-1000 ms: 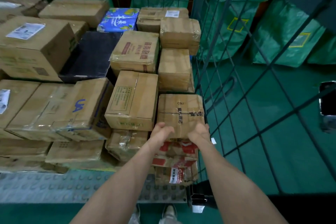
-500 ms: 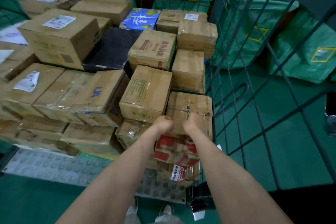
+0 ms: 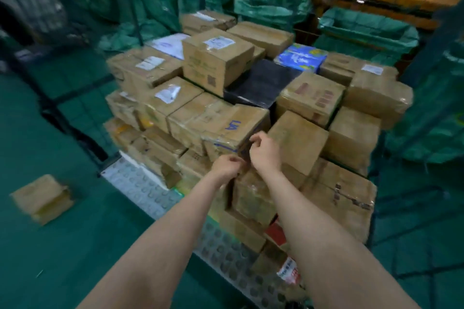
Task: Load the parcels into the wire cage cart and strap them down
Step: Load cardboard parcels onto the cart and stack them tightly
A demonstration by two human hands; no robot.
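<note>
Many taped cardboard parcels are stacked on the wire cage cart, whose studded metal floor (image 3: 140,183) shows at the front. Its wire side (image 3: 371,221) runs along the right, blurred. Both my hands hover in front of the stack, fingers loosely curled, nothing visible in them. My left hand (image 3: 227,165) is by a low front parcel (image 3: 253,198). My right hand (image 3: 265,150) is at the corner of the parcel marked "UA" (image 3: 233,130); contact is unclear. The brown parcel (image 3: 339,198) sits at the front right against the wire side.
One loose cardboard parcel (image 3: 41,198) lies on the green floor to the left of the cart. A blue box (image 3: 301,57) and a black parcel (image 3: 258,83) sit deep in the stack. Green sacks (image 3: 273,5) stand behind, and a dark post (image 3: 62,118) is at left.
Both hands have let go of the brown parcel at the front right and moved left towards the "UA" parcel. My view has swung left, showing the loose parcel on the floor.
</note>
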